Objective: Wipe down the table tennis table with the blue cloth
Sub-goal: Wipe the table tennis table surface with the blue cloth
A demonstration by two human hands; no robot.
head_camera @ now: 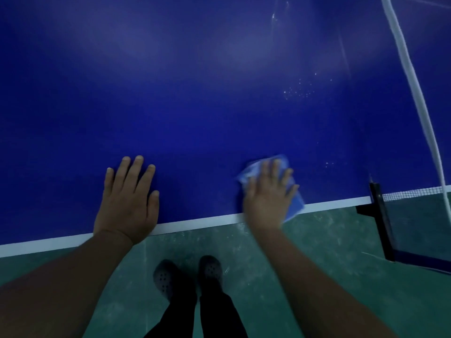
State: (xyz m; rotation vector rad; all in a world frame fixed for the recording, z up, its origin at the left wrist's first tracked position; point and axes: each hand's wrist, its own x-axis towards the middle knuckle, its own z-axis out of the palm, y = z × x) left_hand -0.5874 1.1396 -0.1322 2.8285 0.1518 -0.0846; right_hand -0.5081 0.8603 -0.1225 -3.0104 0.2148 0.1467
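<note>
Head view. Left hand [129, 198] flat on blue desk [195, 93], fingers straight, holding nothing. Right hand [268, 193] pressed flat w/ spread fingers on blue cloth [295, 203], which lies at desk's near white edge line [195, 224], one corner overhanging. Hands well apart. Net [415, 191] & black post [380, 215] at right. Droplets [299, 92] on desk beyond cloth. Shoes [188, 276] on green floor [317, 252].

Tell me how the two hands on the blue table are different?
The right hand presses down on the blue cloth, while the left hand lies on the bare table tennis table with nothing under it. The right hand is nearer the net; the left hand is farther from it. The right hand looks blurred, the left hand sharp. Both lie flat, fingers straight, near the table's white edge line.
</note>
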